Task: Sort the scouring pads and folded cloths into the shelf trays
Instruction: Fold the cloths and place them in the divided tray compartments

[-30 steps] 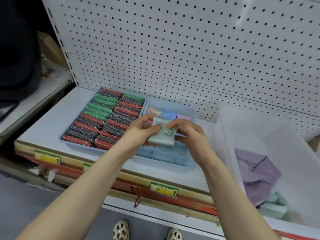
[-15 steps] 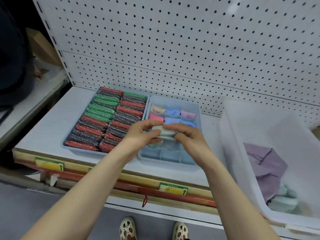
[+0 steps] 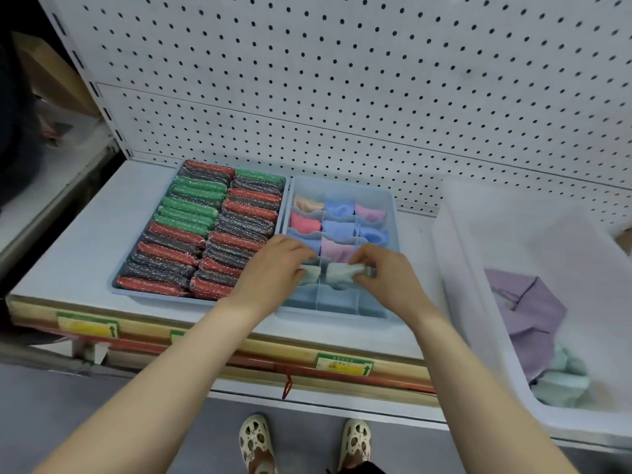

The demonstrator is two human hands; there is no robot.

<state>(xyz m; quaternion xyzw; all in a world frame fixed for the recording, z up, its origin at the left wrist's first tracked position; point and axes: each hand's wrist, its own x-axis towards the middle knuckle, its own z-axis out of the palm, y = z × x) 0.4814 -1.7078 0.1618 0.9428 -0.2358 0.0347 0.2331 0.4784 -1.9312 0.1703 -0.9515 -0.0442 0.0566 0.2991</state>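
Pad tray (image 3: 116, 288) full, divided tray (image 3: 393, 206) partly filled — we have left hand (image 3: 273, 268) and right hand (image 3: 386, 278) pinching a pale green cloth (image 3: 337, 272) into a near-row compartment — more cloths (image 3: 561, 381) wait in the bin (image 3: 455, 254).

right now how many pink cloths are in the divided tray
3: one pink cloth in the left column, a paler pink one at back right, another mid-column by the hands. More may be hidden under the hands.

Left grip (image 3: 273, 268) and right grip (image 3: 383, 275) both curled, pinching cloth.
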